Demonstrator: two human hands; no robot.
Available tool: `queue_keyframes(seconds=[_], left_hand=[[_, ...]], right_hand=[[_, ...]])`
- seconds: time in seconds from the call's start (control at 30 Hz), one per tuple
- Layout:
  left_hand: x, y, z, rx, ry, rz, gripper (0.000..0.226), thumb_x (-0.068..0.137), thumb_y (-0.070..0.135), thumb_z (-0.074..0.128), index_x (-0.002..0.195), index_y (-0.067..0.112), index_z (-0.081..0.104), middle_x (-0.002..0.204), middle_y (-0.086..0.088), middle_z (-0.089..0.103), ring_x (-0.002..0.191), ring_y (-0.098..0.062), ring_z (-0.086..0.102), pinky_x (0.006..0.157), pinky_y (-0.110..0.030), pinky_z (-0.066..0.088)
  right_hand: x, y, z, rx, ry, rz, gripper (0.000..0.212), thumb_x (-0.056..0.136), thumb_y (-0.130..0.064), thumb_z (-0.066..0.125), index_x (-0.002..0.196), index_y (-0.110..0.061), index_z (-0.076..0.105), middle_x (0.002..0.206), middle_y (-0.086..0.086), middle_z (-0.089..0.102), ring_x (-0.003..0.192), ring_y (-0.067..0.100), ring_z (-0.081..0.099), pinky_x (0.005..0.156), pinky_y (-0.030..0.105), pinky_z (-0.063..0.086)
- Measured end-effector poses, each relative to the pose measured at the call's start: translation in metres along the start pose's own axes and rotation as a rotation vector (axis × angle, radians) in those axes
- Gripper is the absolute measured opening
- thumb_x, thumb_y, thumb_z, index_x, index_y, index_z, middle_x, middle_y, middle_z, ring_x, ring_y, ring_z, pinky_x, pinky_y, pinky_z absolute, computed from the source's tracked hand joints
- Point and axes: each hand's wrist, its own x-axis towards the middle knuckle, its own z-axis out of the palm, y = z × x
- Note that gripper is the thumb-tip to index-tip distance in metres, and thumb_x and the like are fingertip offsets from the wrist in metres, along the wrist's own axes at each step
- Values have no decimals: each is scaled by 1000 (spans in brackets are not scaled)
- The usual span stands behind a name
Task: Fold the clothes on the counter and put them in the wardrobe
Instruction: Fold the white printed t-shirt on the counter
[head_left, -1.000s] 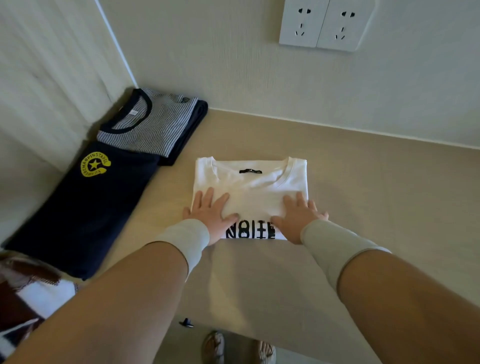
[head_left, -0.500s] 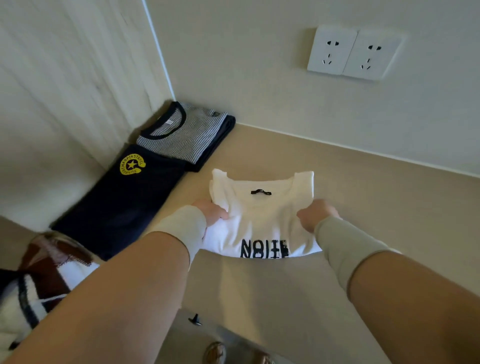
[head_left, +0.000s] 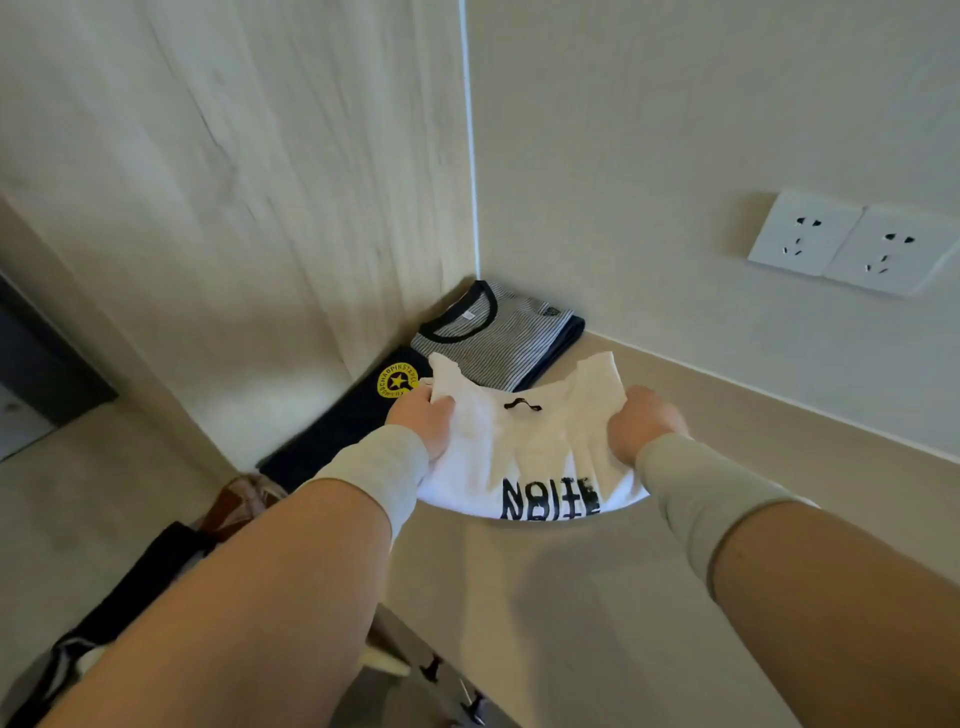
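A folded white T-shirt (head_left: 524, 452) with black lettering hangs lifted off the beige counter (head_left: 597, 597), sagging in the middle. My left hand (head_left: 423, 418) grips its left edge and my right hand (head_left: 641, 423) grips its right edge. Behind it, in the corner, a folded grey striped shirt (head_left: 493, 338) lies on a dark navy garment (head_left: 363, 410) with a yellow round logo.
A wood-grain panel (head_left: 234, 208) rises on the left and a wall with two white sockets (head_left: 852, 244) stands behind the counter. Brown and dark clothes (head_left: 228, 514) hang at the counter's left end. Drawer handles (head_left: 431, 670) show below the front edge.
My hands went from pressing flat on the white T-shirt to gripping its sides and raising it off the counter. The view has swung left and upward.
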Motion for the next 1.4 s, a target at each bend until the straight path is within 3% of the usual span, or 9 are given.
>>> queue_keyframes(seconds=[0.13,0.27,0.57,0.83,0.93,1.03,1.1,1.27,1.4], left_hand=[[34,-8,-16,43,32,5,29,100,23,37,117,7,55,96,-10,56,87,-29,50,74,-30,35],[74,-12,-27,125,82,69,33,102,22,34,122,1,50,117,-20,59,106,-37,55,84,-36,42],[99,-24,-35,22,159,53,26,101,25,35,114,6,48,104,-16,59,91,-33,54,77,-33,40],[43,-99,-81,-117,368,-151,17,92,23,49,81,12,52,71,0,53,71,-23,51,61,-29,38],[32,-135,-82,-46,237,-307,16,92,21,51,80,12,55,81,-7,60,79,-27,56,64,-30,43],[31,-154,-64,93,28,-483,30,96,20,50,111,-4,58,100,-17,64,94,-32,64,82,-39,54],[31,-160,-54,193,-57,-494,33,97,19,50,118,-5,55,109,-20,63,101,-35,63,88,-42,54],[37,-153,-52,413,-105,-482,37,99,18,50,133,4,45,129,-16,54,118,-33,54,96,-38,47],[41,-149,-49,671,-100,-382,36,102,11,38,137,3,43,135,-15,49,126,-30,48,99,-34,44]], right_hand=[[24,-32,10,33,57,19,39,95,-4,37,133,-6,43,124,17,58,111,37,57,80,37,44],[53,-57,20,96,110,47,34,94,-8,40,127,-10,47,115,15,61,105,36,58,76,34,42],[78,-91,26,93,219,11,34,91,-4,42,123,-12,47,103,13,61,82,29,47,72,33,39],[73,-177,56,-57,180,-382,25,91,-2,46,113,-12,47,110,8,57,90,31,57,72,37,45],[69,-202,77,-80,153,-475,25,94,-11,48,119,-14,45,116,9,58,103,33,59,82,43,48],[65,-195,114,17,47,-352,45,98,-31,46,138,-13,34,136,12,47,123,35,46,98,50,42],[62,-180,137,144,-31,-187,52,97,-28,47,140,-6,29,143,17,38,127,38,43,98,48,41],[69,-156,157,526,-137,171,50,93,-23,51,132,4,37,133,21,49,116,37,52,74,34,35],[79,-147,154,382,-228,68,42,95,-20,52,134,-6,46,111,15,60,79,22,57,51,24,35]])
